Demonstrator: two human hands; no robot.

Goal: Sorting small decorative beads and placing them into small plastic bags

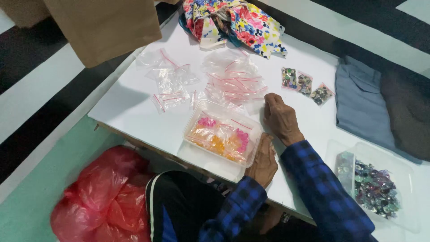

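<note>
The left hand (264,163) lies behind the clear plastic box (222,134) at its four o'clock corner, so its fingers are hidden and any grip cannot be told. The right hand (281,117) curls its fingertips under at the edge of the heap of small zip bags (233,80); whether it pinches one is unclear. At twelve o'clock the brown paper bag (105,27) and floral cloth (237,20) are cut off by the top edge. The beads in the tub (374,188) at four o'clock are too small to tell apart.
</note>
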